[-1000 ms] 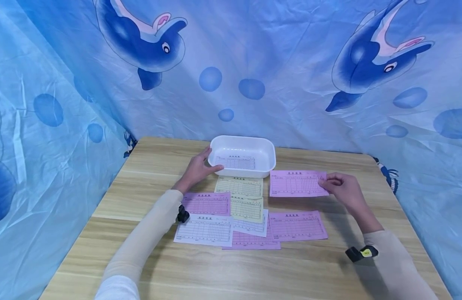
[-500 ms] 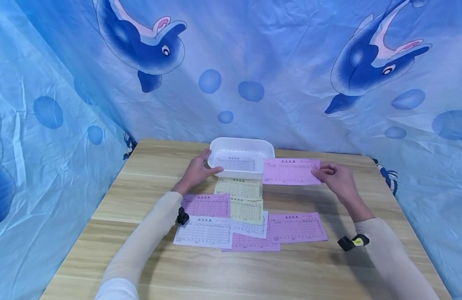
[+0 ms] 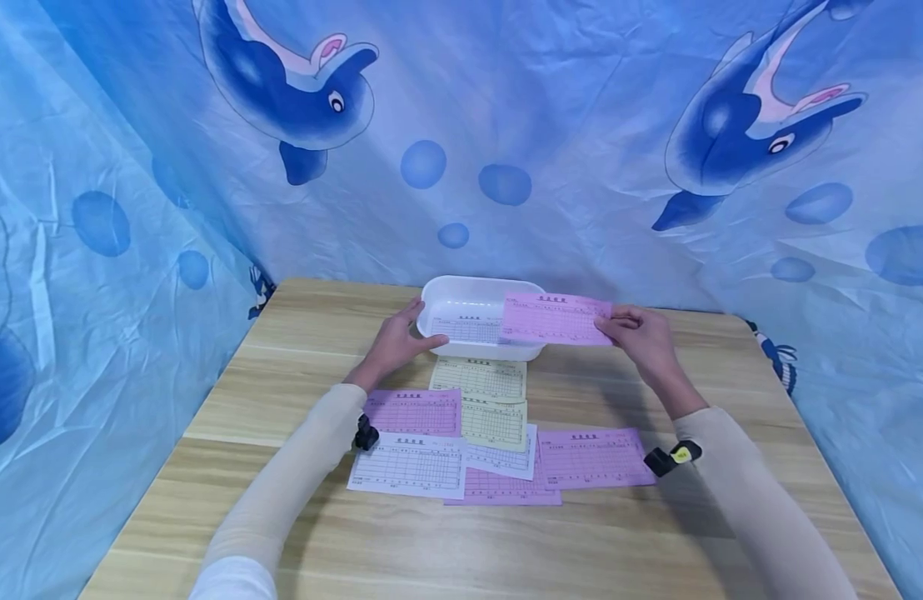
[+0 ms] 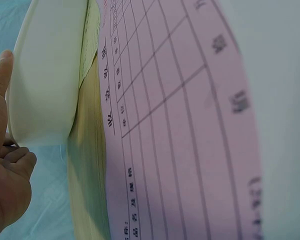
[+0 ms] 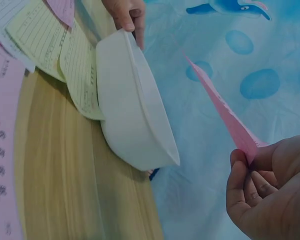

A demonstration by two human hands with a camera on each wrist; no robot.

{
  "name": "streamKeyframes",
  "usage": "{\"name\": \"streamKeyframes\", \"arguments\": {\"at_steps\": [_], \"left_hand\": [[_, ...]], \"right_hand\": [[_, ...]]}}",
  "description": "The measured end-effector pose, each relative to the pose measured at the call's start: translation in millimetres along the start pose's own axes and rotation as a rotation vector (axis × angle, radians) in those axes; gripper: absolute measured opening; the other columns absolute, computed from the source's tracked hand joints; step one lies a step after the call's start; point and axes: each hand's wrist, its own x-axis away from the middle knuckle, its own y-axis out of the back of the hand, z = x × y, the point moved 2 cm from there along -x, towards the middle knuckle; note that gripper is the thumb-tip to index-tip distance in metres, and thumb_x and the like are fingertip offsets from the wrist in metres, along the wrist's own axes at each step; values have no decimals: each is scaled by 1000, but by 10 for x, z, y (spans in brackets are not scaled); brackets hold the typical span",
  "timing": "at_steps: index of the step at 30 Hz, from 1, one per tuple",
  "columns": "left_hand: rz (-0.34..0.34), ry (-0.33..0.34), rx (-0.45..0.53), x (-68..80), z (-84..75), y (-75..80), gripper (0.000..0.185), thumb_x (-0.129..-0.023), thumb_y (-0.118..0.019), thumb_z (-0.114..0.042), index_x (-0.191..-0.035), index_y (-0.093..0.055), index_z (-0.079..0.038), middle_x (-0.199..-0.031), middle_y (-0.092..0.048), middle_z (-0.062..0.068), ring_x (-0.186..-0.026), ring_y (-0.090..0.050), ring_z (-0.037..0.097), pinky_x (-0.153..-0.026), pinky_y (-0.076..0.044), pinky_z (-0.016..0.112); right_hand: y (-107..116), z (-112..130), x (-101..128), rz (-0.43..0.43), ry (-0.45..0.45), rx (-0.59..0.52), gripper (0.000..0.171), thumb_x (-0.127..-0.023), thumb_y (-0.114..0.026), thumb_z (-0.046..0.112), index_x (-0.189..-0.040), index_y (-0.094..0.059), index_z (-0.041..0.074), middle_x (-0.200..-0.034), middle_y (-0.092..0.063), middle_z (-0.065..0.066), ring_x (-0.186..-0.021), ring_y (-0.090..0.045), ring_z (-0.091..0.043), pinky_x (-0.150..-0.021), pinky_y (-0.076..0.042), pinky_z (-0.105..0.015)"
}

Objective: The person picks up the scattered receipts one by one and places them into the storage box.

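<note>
My right hand [image 3: 645,343] pinches a pink receipt slip [image 3: 549,320] by its right edge. The slip hangs over the right part of a white plastic tray [image 3: 480,351]; in the right wrist view it stands apart from the tray, seen nearly edge-on. A white receipt slip [image 3: 461,329] lies inside the tray, its right end covered by the pink one. At the tray's left front corner, my left hand [image 3: 392,343] grips the rim between thumb and fingers. Close to the left wrist camera is another pink slip [image 4: 160,115] on the table.
In front of the tray, yellow slips [image 3: 494,423], a white slip [image 3: 409,467] and pink slips [image 3: 596,458] lie partly overlapping on the wooden table [image 3: 461,550]. A blue cloth with dolphins [image 3: 604,167] hangs behind and at both sides.
My right hand has carried the pink slip left and away from me, from beside the tray to over its right part. The left hand has stayed at the tray's corner.
</note>
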Motion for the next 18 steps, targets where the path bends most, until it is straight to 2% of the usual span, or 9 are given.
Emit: {"name": "streamKeyframes", "arguments": {"at_steps": [5,11,18], "left_hand": [[1,1,3,-7,0,-7,103,-83,-85,-44,-157,-31,3,-167,-23,19,-154,-23,34,-125,-25,48],[-6,-6,0,-6,-4,-3,105,-82,-85,-47,-157,-31,3,-167,-23,20,-154,-24,35,-125,-26,49],[-4,-16,-9,3,0,-4,109,-80,-84,-54,-157,-30,3,-167,-24,21,-153,-25,35,-124,-27,49]], "right_hand": [[-140,65,-98,4,10,-61,35,-95,-75,12,-121,-66,-8,-94,-72,1,-80,-68,-1,-74,-60,-18],[-329,149,-212,-11,5,-56,32,-95,-74,13,-120,-68,-5,-105,-72,-12,-79,-69,-2,-75,-62,-22],[-565,264,-348,-14,4,-72,29,-93,-76,12,-115,-70,-5,-102,-74,-15,-76,-69,-5,-68,-61,-20]]}}
